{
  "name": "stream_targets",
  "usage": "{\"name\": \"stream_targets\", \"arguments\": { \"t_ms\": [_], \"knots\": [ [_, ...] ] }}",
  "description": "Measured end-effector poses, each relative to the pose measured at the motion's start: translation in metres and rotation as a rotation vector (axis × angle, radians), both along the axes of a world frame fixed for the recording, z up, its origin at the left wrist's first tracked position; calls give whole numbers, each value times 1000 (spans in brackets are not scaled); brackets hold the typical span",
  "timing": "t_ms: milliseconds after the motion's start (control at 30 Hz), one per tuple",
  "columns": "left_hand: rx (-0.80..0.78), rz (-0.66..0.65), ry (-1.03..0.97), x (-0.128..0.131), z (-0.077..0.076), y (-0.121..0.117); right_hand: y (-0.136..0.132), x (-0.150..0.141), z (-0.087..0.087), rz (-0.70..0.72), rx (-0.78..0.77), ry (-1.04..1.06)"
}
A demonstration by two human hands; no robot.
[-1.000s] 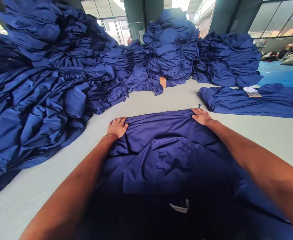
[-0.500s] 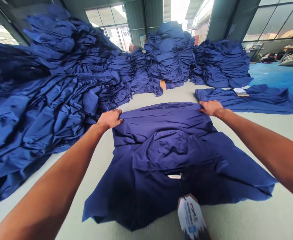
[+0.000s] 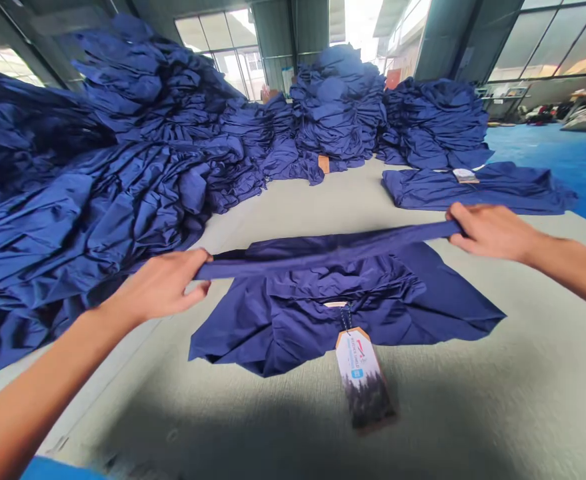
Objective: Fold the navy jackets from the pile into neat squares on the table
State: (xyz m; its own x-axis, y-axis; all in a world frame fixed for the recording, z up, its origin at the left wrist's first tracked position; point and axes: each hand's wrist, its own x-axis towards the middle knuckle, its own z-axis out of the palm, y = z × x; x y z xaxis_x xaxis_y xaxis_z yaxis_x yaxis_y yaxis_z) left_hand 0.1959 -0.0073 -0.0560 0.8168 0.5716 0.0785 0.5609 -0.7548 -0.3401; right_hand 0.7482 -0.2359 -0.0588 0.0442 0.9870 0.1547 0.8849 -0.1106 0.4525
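Left hand (image 3: pixel 157 287): closed, gripping one end of the raised hem (image 3: pixel 323 259).
Right hand (image 3: pixel 493 233): closed on the other end, pulling it taut.
Navy garment (image 3: pixel 293 323): lay on the grey counter (image 3: pixel 423 400), its hang tag (image 3: pixel 365 380) resting below.
Behind: heaped navy garments (image 3: pixel 337 107).

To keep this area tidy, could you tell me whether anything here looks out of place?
The navy garment is bunched in folds at its middle while the left hand and right hand lift its edge. The heap of navy garments at left slumps unevenly.
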Motion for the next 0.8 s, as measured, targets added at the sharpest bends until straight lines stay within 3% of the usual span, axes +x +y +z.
{"name": "stream_targets", "arguments": {
  "t_ms": [133,333,400,567,633,800],
  "knots": [
    [-66,-110,-115,-12,-27,-32,-41,-3,-26,144,-80,156],
    [28,-43,-489,-38,-42,-66,-83,4,-36,154,205,328],
    [-1,-64,-508,-49,-59,-74,-97,2,-50,132,223,397],
    [-164,-149,-383,-62,-107,-85,-115,-2,-96,89,50,593],
    [-186,-124,-429,-63,-113,-89,-118,-2,-103,65,56,628],
    [-196,-65,-531,-66,-106,-100,-126,-6,-105,35,149,603]
  ]
}}
